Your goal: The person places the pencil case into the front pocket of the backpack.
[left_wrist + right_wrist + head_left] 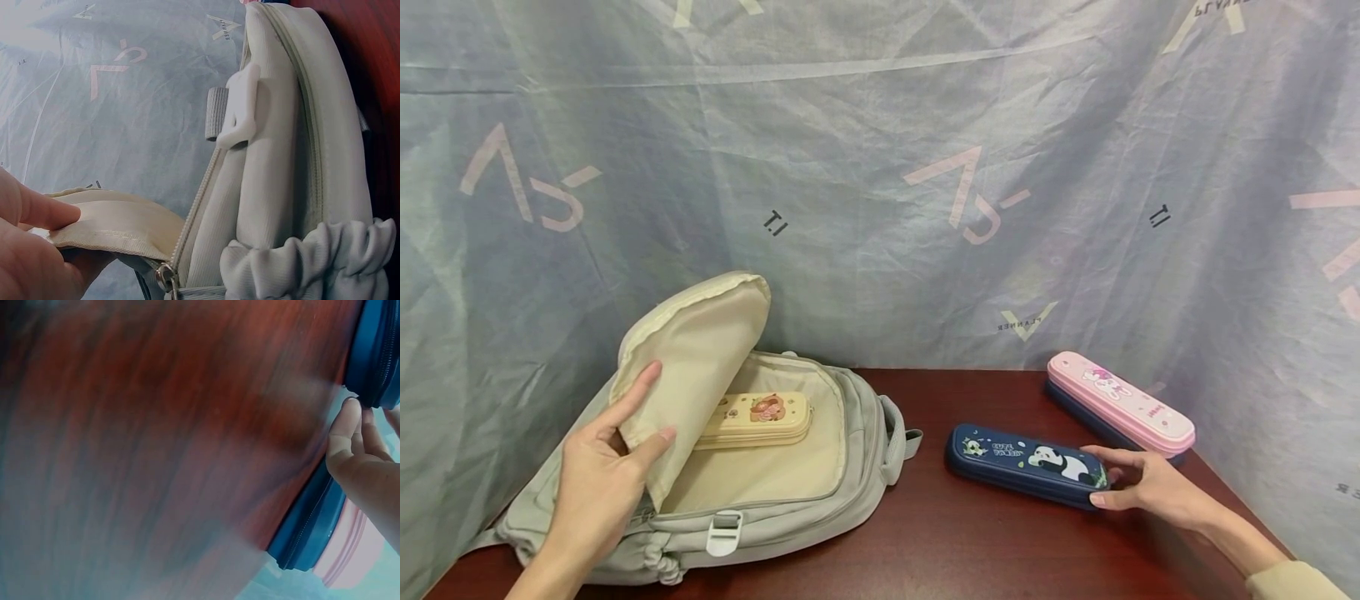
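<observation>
Our left hand (598, 479) pinches the backpack (850, 433) flap (688, 367) open, a yellow case (756, 419) inside. Our right hand (1150, 487) fingers close round the blue case's (1026, 462) right end on the counter (970, 542). Next, we judge, comes lifting it left into the backpack.

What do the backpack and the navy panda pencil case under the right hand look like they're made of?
Backpack: soft woven fabric, matte grey, likely nylon or polyester; it creases and gathers, with a cream cloth lining. Navy panda pencil case: seemingly a stiff moulded shell, perhaps fabric-covered EVA; it keeps its rounded shape, has a printed top and a zip seam.
</observation>
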{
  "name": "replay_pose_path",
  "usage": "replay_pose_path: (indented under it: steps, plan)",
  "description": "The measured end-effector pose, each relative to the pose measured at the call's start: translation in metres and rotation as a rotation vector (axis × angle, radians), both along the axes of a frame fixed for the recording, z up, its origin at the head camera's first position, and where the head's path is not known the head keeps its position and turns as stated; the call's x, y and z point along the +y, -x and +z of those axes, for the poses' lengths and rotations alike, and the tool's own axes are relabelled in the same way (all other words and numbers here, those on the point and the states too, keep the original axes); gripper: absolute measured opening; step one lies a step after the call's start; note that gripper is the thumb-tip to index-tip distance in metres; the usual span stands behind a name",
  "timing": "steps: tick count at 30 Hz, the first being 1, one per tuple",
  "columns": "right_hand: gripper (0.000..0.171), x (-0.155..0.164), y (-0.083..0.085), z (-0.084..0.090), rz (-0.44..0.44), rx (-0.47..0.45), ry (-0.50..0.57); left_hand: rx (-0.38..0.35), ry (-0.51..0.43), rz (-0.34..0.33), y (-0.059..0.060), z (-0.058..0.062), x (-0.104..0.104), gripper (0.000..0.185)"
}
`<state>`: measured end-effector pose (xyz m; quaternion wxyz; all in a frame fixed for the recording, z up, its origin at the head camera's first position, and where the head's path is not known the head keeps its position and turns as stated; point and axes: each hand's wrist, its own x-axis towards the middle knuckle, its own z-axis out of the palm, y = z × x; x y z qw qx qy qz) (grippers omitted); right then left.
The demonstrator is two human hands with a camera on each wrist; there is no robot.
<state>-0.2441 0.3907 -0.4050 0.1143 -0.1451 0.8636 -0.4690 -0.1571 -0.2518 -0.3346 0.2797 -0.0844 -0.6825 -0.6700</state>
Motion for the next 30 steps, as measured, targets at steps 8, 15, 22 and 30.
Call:
replay_pose_path:
  steps: [8, 15, 22, 30]
  plan:
    - [0.076, -0.001, 0.004, 0.001, 0.031, -0.032, 0.038, -0.042, 0.023, 0.029, 0.0, 0.001, -0.001, 0.075]
    - [0.076, 0.0, 0.006, 0.001, 0.05, -0.066, 0.047, -0.035, 0.009, 0.007, 0.001, 0.001, -0.001, 0.075]
    - [0.075, 0.003, 0.011, -0.002, 0.072, -0.048, 0.066, -0.029, -0.015, -0.011, 0.001, 0.0, 0.0, 0.075]
    - [0.076, 0.002, 0.014, -0.005, 0.109, -0.037, 0.089, -0.011, -0.01, -0.005, 0.0, 0.001, 0.0, 0.074]
